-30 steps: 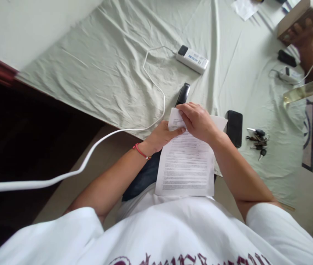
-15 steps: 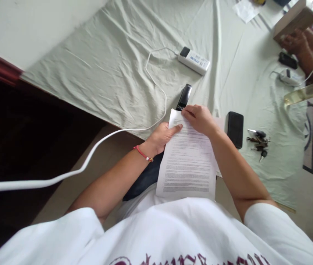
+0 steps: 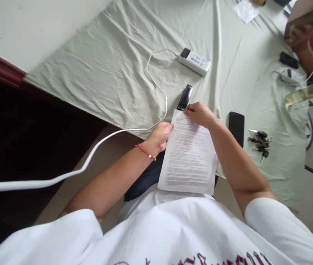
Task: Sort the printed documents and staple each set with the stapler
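Observation:
A printed paper sheet [image 3: 191, 158] hangs over the table's front edge, its lower end against my white shirt. My left hand [image 3: 162, 134], with a red bracelet at the wrist, is closed on the sheet's left edge near the top. My right hand [image 3: 199, 113] pinches the top edge, fingers bent over it. Just beyond the top edge lies a black stapler [image 3: 185, 96] on the cloth, its near end close to the paper and my right fingertips. Whether several sheets are stacked cannot be told.
A pale green cloth [image 3: 112, 66] covers the table. A white power strip [image 3: 194, 62] lies ahead, its white cable [image 3: 117, 133] running left. On the right are a black phone [image 3: 236, 129] and keys [image 3: 260, 141]. Another person's hands [image 3: 301, 40] hold a box at the far right.
My left thumb has drawn back from the sheet's face to its edge. The paper lies flatter and straighter. At the far right, the other person's box has tilted.

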Demonstrator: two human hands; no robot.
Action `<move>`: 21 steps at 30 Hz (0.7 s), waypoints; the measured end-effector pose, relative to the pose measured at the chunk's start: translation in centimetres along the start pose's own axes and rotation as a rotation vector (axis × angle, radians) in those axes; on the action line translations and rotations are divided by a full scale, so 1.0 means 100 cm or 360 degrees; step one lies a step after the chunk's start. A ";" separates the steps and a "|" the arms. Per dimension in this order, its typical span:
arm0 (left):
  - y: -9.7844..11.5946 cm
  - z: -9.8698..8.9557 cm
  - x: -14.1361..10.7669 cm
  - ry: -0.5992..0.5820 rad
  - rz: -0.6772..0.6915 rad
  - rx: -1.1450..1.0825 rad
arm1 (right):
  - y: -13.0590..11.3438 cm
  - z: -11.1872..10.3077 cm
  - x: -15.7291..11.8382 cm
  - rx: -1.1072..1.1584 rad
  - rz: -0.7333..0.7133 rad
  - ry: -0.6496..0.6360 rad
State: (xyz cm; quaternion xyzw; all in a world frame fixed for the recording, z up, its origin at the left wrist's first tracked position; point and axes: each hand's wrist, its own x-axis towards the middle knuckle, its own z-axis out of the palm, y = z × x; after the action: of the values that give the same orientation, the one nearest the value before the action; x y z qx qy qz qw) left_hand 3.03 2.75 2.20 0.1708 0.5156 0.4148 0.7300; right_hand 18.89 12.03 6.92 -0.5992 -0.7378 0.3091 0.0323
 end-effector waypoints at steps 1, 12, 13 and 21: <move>0.001 0.000 0.000 -0.0001 -0.0008 0.0017 | 0.002 0.000 0.001 0.0006 0.0000 0.0018; 0.000 -0.009 -0.019 0.0001 -0.0010 0.0370 | 0.011 -0.004 0.014 -0.0193 -0.0093 0.0178; -0.001 -0.009 -0.020 0.0015 0.0029 0.0397 | 0.011 -0.003 0.014 -0.0201 -0.0116 0.0184; -0.011 -0.007 -0.023 0.0100 0.0292 0.0554 | 0.019 -0.004 0.016 -0.0088 -0.0236 0.0492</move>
State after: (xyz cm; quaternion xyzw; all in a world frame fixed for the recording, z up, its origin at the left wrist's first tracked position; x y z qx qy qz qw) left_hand 2.54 0.18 2.58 0.3278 0.5843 0.3893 0.6322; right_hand 20.24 13.80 5.84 -0.5842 -0.7745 0.1896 0.1515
